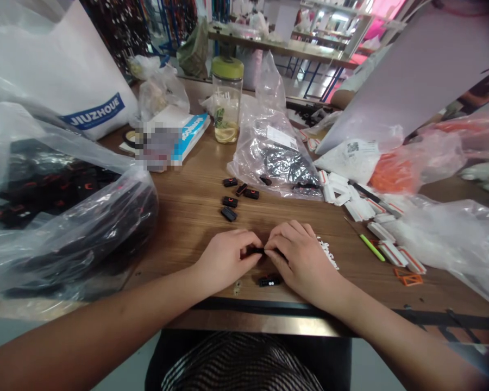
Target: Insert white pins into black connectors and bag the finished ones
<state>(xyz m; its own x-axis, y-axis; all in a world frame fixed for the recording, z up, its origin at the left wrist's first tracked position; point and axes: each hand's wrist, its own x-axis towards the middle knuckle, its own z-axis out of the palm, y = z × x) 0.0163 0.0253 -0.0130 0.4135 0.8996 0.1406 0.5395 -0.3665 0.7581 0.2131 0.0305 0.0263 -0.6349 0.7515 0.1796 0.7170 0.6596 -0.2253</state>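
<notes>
Between my two hands, just above the wooden table, is a small black plastic part, mostly covered by fingers. My left hand pinches its left end between thumb and fingers. The fingertips of my right hand close on its right end. Just below them on the table lies another black plastic piece with white dots on its side. Beyond my hands are several similar black pieces, some with an orange mark. Small white bits are scattered beside my right hand.
A clear bag of black parts fills the left side. At the back stand a green-lidded bottle and a clear plastic bag. Rightward lie white parts, a green-handled pick and an orange frame.
</notes>
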